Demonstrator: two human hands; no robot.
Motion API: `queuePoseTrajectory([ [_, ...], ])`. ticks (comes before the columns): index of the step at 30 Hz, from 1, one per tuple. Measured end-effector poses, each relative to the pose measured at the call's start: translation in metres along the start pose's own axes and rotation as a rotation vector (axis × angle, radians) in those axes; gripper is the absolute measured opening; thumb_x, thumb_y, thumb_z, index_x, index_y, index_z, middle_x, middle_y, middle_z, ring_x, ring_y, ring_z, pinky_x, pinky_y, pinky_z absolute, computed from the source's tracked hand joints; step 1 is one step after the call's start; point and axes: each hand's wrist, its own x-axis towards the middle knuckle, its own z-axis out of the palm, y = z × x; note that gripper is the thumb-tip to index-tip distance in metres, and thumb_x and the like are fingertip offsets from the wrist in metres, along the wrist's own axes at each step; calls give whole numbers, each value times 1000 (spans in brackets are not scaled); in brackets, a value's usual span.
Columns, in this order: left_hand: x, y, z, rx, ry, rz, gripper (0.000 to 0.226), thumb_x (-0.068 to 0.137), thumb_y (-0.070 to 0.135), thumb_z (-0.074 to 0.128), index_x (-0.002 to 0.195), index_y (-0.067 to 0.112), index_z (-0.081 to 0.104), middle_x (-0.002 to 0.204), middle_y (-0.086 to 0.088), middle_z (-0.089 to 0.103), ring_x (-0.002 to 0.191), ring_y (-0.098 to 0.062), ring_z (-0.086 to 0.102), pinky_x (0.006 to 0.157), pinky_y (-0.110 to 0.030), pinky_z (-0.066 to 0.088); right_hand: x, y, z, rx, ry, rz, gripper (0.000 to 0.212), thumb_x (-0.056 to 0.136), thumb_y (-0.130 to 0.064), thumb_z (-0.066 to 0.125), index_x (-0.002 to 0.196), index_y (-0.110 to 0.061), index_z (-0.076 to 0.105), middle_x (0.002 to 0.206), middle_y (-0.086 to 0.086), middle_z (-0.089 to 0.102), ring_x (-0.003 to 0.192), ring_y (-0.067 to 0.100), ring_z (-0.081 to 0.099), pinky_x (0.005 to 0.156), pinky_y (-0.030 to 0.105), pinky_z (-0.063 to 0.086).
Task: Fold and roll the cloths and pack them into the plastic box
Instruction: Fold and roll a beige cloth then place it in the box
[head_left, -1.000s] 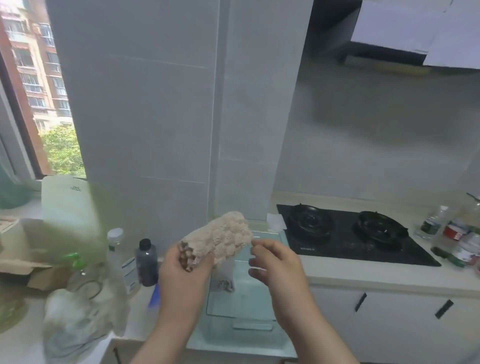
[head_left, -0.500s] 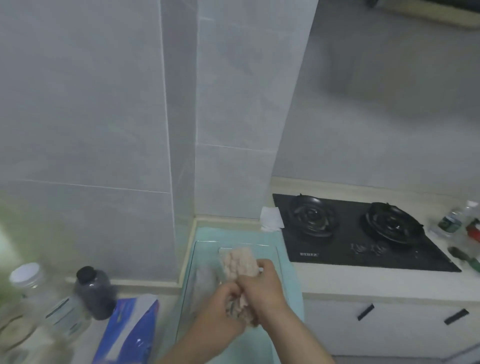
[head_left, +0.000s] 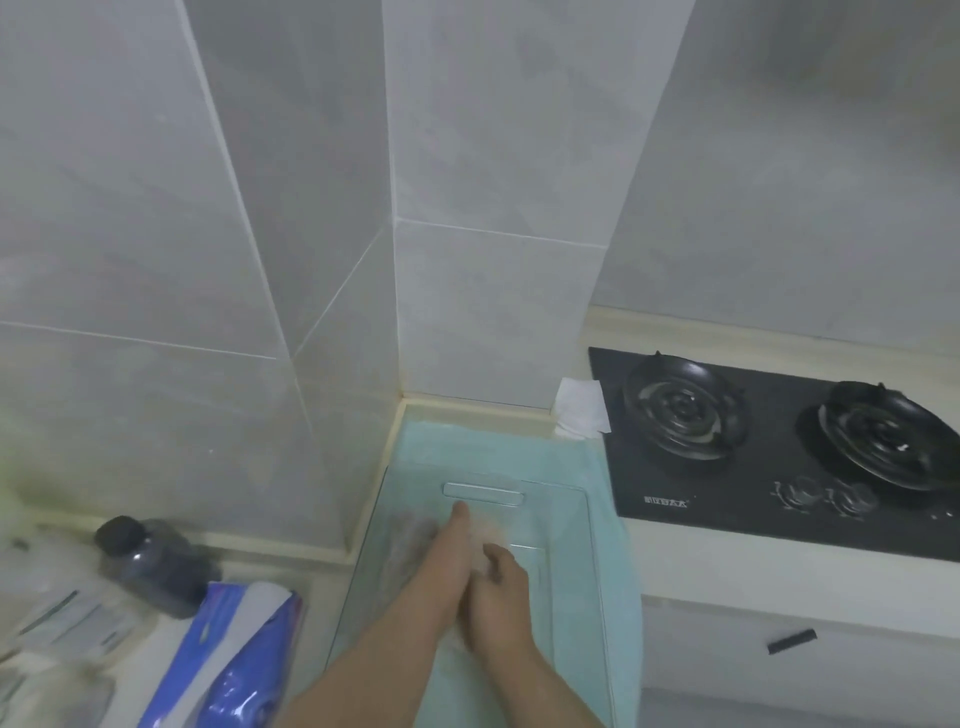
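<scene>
A clear plastic box (head_left: 588, 525) stands on a teal towel (head_left: 467, 447) in the counter's corner. Both my hands reach down into it. My left hand (head_left: 447, 566) lies stretched out with straight fingers that point at the box's far handle and press on the rolled beige cloth (head_left: 493, 532). Only a pale patch of that cloth shows beside my fingers. My right hand (head_left: 501, 597) sits close against the left with curled fingers on the cloth's near end. A greyish cloth (head_left: 410, 540) lies blurred along the box's left side.
A black two-burner gas hob (head_left: 753, 457) lies right of the box, with a white paper (head_left: 579, 410) at its back corner. A dark bottle (head_left: 150, 566) and a blue plastic packet (head_left: 234, 660) lie to the left. Tiled walls close off the corner behind.
The view tipped down. Both hands carried the rolled beige cloth from above the box down inside it, and my left hand went from gripping to lying flat.
</scene>
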Motion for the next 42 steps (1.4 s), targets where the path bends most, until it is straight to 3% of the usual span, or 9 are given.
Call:
queuePoseTrajectory([
  [2, 0, 5, 0, -35, -9, -43, 70, 74, 73, 50, 93, 8, 71, 81, -10, 71, 77, -21, 68, 82, -34, 53, 8, -1, 1, 128, -60, 48, 33, 71, -21, 58, 95, 0, 60, 95, 29, 63, 79, 21, 59, 64, 29, 44],
  [5, -10, 13, 1, -99, -28, -56, 55, 91, 57, 43, 98, 8, 68, 87, -9, 68, 80, -21, 64, 77, -28, 50, 13, -1, 2, 405, -164, 171, 29, 97, -9, 45, 124, -17, 48, 115, 9, 61, 97, 20, 60, 68, 22, 47],
  [10, -37, 14, -11, -183, -67, 23, 47, 98, 43, 39, 94, 6, 67, 89, -13, 68, 78, -21, 65, 66, -25, 50, 14, 0, -4, 607, -303, 227, 29, 101, -13, 37, 98, -6, 65, 79, 5, 75, 67, 15, 69, 54, 21, 54],
  [13, -55, 11, -36, -23, 111, 349, 29, 96, 25, 49, 71, 16, 61, 72, -1, 64, 69, -11, 63, 67, -23, 50, 13, 1, 3, 703, -319, 270, 38, 101, -23, 39, 106, 1, 68, 90, 15, 75, 72, 22, 72, 58, 26, 55],
  [16, -68, -1, -65, 231, 223, 568, 12, 87, 23, 57, 83, 19, 69, 85, 2, 70, 87, -15, 63, 87, -29, 49, 15, 1, 15, 707, -288, 292, 41, 101, -28, 38, 113, 1, 65, 86, 14, 75, 77, 25, 71, 54, 27, 56],
  [21, -85, -10, -69, 367, 248, 679, 14, 91, 24, 52, 96, 29, 64, 98, 15, 68, 88, 15, 57, 74, 2, 35, 20, 8, 39, 633, -220, 306, 43, 101, -35, 35, 122, -8, 63, 109, 16, 71, 104, 34, 66, 90, 42, 54],
  [27, -53, -20, -54, 511, 121, 426, 46, 98, 40, 30, 141, 27, 42, 144, 8, 44, 132, -10, 40, 115, -34, 27, 18, 10, 54, 653, -241, 231, 39, 102, -22, 32, 126, -6, 58, 118, 17, 65, 103, 29, 64, 78, 30, 56],
  [34, -58, -22, -52, 765, 61, 451, 33, 100, 32, 27, 108, 22, 58, 114, 4, 57, 112, -14, 50, 101, -35, 38, 23, -7, 38, 397, -153, 227, 37, 96, -14, 39, 59, -16, 43, 57, -1, 46, 55, 16, 43, 54, 26, 38],
  [42, -65, -22, -52, 885, 35, 489, 33, 101, 31, 25, 98, 18, 55, 106, 2, 53, 104, -15, 48, 94, -35, 41, 35, -2, 35, 127, 22, 177, 33, 94, -21, 36, 62, -23, 40, 68, -4, 47, 62, 13, 41, 66, 30, 36],
])
